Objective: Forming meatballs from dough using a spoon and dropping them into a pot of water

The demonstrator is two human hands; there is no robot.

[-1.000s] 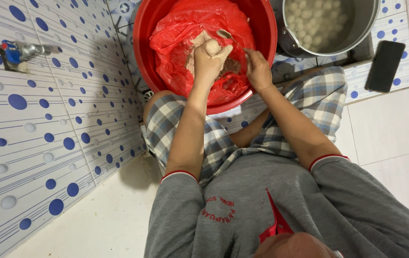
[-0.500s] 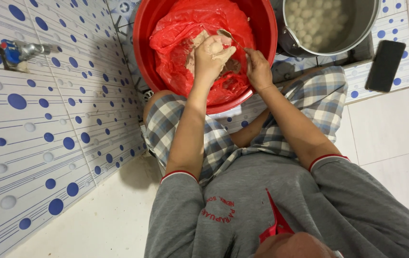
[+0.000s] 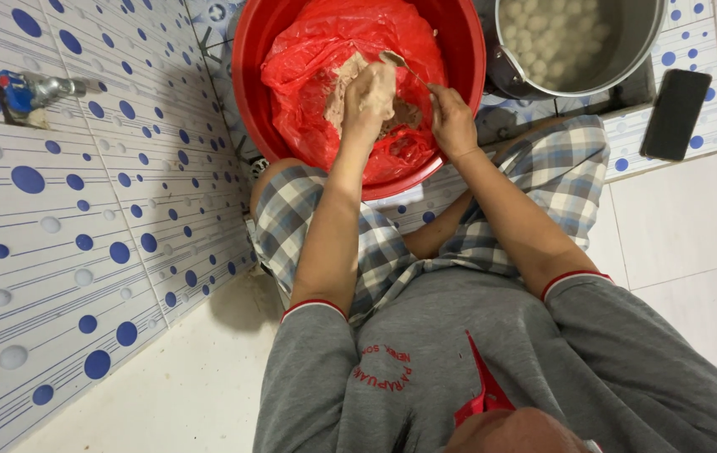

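A red basin [image 3: 249, 50] lined with a red plastic bag [image 3: 308, 75] holds brownish paste [image 3: 340, 88]. My left hand [image 3: 368, 94] is over the basin's middle, clenched around a lump of that paste. Just right of it, my right hand [image 3: 452, 122] grips a metal spoon [image 3: 399, 63], whose bowl touches the top of my left fist. Both forearms reach out over my knees in checked shorts.
A steel pot [image 3: 627, 50] with several pale balls in water stands right of the basin. A dark phone [image 3: 675, 113] lies on the tiled ledge at the right. A tiled wall with a tap [image 3: 36, 91] runs along the left.
The round lump of paste that stood out of my left fist a second ago no longer shows. Both hands have stayed at almost the same spot over the basin.
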